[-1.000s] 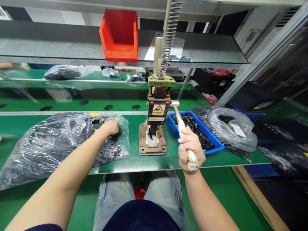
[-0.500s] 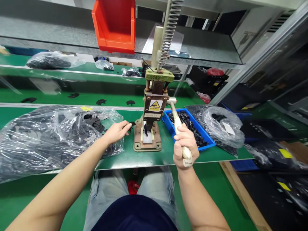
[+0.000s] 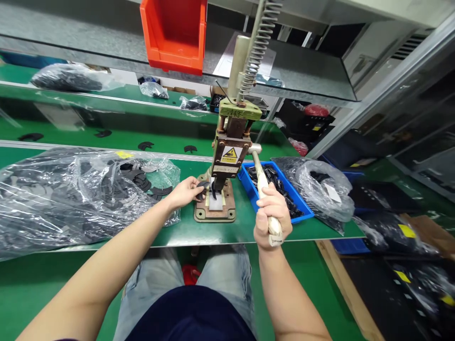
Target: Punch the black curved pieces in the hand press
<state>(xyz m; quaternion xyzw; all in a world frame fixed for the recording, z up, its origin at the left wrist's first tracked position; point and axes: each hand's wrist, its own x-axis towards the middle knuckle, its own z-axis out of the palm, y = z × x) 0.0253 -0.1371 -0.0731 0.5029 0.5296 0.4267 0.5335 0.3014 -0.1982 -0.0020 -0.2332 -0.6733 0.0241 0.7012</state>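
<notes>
1. Green workbench (image 3: pixel 245 233) spans the middle of the frame, with a metal hand press (image 3: pixel 231 148) standing upright on it, near the centre.
2. The person's left hand (image 3: pixel 188 192), just left of centre, pinches a black curved piece (image 3: pixel 203 184) between thumb and fingers, over the left side of the press base (image 3: pixel 227 210); whether the hand touches the base cannot be told.
3. A dark curved strip (image 3: pixel 213 193) shows beneath the ram, above a pale plate (image 3: pixel 215 203); whether it belongs to the press is unclear.
4. The right hand (image 3: pixel 273 213), right of centre, is wrapped firmly around the pale lever (image 3: pixel 261 177), which slants down from the right side of the press.
5. A large clear bag (image 3: pixel 71 201) of dark curved pieces fills the left of the frame, near the left forearm.
6. Right of the press sits a blue tray (image 3: pixel 302 217) of small black parts (image 3: pixel 291 201), with another plastic bag (image 3: pixel 325 184) beside it.
7. Four similar black pieces lie spaced along the green strip (image 3: pixel 163 135) at upper left.
8. An orange-red bin (image 3: pixel 174 45) stands on the grey shelf (image 3: pixel 88 33) at the top.
</notes>
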